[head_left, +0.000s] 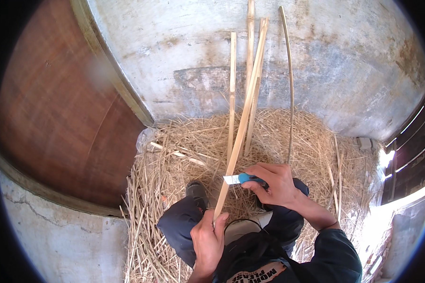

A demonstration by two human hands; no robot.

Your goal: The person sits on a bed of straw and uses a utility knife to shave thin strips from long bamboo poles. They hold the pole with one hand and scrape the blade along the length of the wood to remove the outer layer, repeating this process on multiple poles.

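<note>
My left hand [208, 239] is closed around the lower end of a long pale wooden strip [243, 120], which slants up and away toward the wall. In my right hand [275, 183] is a utility knife [251, 178] with a blue and black handle, its fingers wrapped round it. The wide blade points left and lies across the strip, a little above my left hand. Whether the edge bites into the wood cannot be made out.
Several more strips, one of them a wooden strip [232, 89], lean against the stained pale wall [340, 61]. A thin curved stick [289, 80] leans farther right. Straw and shavings [146, 207] cover the floor around my legs. A brown door [66, 104] stands at left.
</note>
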